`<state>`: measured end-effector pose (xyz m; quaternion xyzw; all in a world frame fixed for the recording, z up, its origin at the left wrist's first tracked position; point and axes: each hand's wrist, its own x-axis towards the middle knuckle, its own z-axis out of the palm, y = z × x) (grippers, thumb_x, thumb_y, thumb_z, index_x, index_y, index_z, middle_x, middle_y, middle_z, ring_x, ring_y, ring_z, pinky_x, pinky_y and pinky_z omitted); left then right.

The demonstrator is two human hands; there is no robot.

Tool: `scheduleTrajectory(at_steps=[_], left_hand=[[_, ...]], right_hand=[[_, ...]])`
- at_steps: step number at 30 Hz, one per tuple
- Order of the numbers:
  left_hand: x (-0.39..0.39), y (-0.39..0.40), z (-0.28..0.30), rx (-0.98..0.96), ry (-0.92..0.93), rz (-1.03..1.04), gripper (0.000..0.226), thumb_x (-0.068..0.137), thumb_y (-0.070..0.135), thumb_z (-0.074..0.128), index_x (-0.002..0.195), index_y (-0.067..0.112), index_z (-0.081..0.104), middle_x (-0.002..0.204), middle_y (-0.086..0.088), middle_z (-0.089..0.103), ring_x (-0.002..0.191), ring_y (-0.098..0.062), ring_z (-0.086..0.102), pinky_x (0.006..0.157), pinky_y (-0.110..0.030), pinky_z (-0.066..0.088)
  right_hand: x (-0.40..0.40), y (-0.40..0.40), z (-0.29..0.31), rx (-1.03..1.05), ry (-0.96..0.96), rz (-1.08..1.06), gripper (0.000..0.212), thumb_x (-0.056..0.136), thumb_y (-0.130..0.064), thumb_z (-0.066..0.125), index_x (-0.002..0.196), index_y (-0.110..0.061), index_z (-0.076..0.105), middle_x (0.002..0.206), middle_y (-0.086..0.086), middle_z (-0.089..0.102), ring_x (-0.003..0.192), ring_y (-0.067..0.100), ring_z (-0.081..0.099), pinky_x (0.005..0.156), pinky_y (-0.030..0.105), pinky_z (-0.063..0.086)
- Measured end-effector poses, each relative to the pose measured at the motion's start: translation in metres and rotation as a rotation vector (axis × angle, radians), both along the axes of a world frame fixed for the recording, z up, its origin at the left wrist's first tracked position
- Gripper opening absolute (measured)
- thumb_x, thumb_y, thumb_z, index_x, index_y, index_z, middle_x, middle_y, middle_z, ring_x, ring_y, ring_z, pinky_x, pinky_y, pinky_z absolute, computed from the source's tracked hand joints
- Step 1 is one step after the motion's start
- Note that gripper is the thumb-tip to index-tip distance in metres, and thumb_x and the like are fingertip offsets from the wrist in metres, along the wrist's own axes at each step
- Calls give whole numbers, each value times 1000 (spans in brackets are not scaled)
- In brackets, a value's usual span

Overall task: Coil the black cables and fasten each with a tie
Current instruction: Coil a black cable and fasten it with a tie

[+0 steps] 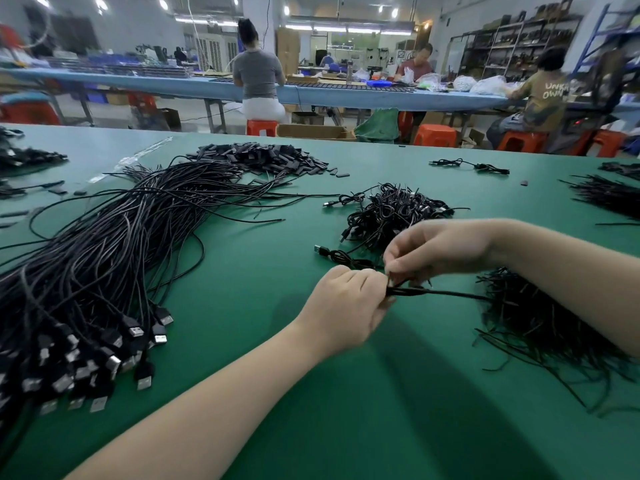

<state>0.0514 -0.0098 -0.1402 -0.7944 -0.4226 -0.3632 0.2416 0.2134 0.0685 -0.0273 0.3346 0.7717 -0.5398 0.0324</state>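
My left hand (349, 303) grips a folded black cable (440, 292) at one end, just above the green table. My right hand (433, 251) pinches a thin black tie (398, 282) at the same spot on the cable, fingertips touching the left hand's. The cable's loop runs right toward a heap of black ties (540, 327). A large bundle of loose black USB cables (114, 258) lies at the left, plugs toward me. A pile of coiled, tied cables (394, 213) sits behind my hands.
A heap of small black sleeves (263, 157) lies at the back of the green table (277, 393). More cable bundles (609, 199) lie at the right edge and the far left. One tied cable (474, 165) lies apart. Several people sit at a far bench.
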Motion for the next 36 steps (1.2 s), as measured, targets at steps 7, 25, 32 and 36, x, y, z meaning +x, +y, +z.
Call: scheduleTrajectory(at_steps=[7,25,32,36], left_hand=[[-1,8,-3,-553,-888,-84,9,102,19,40,98,13,46,77,12,54,68,2,52,66,-25,39],[-20,13,1,-951,-1028,-313,11,105,23,34,95,19,35,76,2,54,61,-10,38,57,-27,30],[-12,16,1,-927,-1170,-342,9,105,20,32,96,21,35,58,17,43,53,-6,35,56,-26,29],[-3,14,19,-982,-1388,-268,13,105,28,34,98,20,42,57,9,45,47,-7,40,46,-17,36]], right_hand=[[-38,-36,-77,-172,701,-753,12,92,-8,58,81,-11,60,65,-3,62,59,7,59,56,17,41],[-32,-33,-77,-493,523,-697,7,70,-21,74,66,-17,77,69,-3,70,54,6,59,51,17,43],[-35,-36,-66,318,399,-715,9,83,-15,71,74,-18,71,65,-8,67,59,3,56,55,16,41],[-43,-38,-56,1266,191,-445,6,83,-11,64,78,-10,67,78,4,65,74,22,61,70,33,48]])
